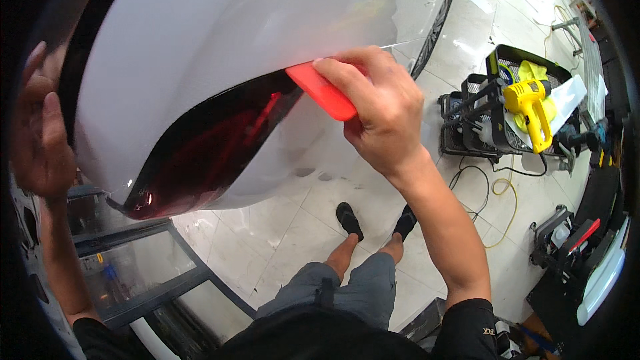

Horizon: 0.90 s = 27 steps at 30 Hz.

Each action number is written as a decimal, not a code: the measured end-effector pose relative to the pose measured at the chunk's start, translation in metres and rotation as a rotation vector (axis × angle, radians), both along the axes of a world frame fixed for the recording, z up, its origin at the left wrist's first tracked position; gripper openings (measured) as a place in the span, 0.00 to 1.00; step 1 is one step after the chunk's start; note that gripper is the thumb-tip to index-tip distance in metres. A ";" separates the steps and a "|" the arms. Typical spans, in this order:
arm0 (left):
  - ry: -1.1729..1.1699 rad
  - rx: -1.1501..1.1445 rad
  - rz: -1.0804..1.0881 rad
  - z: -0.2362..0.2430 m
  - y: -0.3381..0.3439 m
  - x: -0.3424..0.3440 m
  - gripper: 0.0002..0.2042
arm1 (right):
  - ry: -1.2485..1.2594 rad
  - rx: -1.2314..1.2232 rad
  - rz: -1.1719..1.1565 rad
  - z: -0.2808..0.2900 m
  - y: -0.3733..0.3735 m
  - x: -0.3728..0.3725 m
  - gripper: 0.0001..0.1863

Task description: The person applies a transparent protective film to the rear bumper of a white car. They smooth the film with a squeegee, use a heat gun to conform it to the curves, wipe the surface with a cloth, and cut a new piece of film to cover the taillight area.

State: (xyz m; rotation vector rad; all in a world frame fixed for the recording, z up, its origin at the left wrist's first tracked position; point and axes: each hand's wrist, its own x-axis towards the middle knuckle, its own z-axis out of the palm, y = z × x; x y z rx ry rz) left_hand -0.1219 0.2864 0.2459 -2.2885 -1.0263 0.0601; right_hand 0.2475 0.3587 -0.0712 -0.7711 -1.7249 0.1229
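The right hand (pixel 383 110) holds a red squeegee (pixel 323 91), its fingers (pixel 347 80) closed over the top with the thumb beneath, so the flat blade lies against the white car panel (pixel 220 33). The blade sits at the upper end of the dark red tail light (pixel 213 147), right on the seam where light meets panel. A grip that low and flat probably lets the edge press into the seam. Clear film (pixel 407 7) seems to cover the panel; its loose edge shows as a thin line just above the knuckles.

The left hand (pixel 37 133) is raised at the panel's far left edge, fingers loosely curled. Whether they pinch film or only brace the surface, I cannot tell; the rim of the view blurs it.

Below, the person's legs stand on the tiled floor (pixel 280 227). To the right, well apart from the car, a black wire cart (pixel 480 93) carries a yellow heat gun (pixel 530 110), its handle up and near at hand. A yellow cord (pixel 507 193) loops over the floor beside it.
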 end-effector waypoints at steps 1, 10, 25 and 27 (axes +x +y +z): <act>-0.057 -0.025 -0.013 -0.001 -0.005 0.005 0.22 | 0.031 -0.019 0.024 0.001 -0.001 -0.001 0.23; -0.043 -0.016 -0.105 0.002 0.000 0.026 0.20 | 0.034 -0.153 -0.070 -0.025 -0.013 0.029 0.29; 0.009 -0.027 -0.069 0.007 -0.007 0.025 0.23 | -0.095 -0.210 -0.067 -0.004 0.002 0.027 0.28; -0.026 -0.036 -0.073 0.005 -0.006 0.029 0.23 | -0.128 -0.222 -0.075 0.001 0.001 0.027 0.28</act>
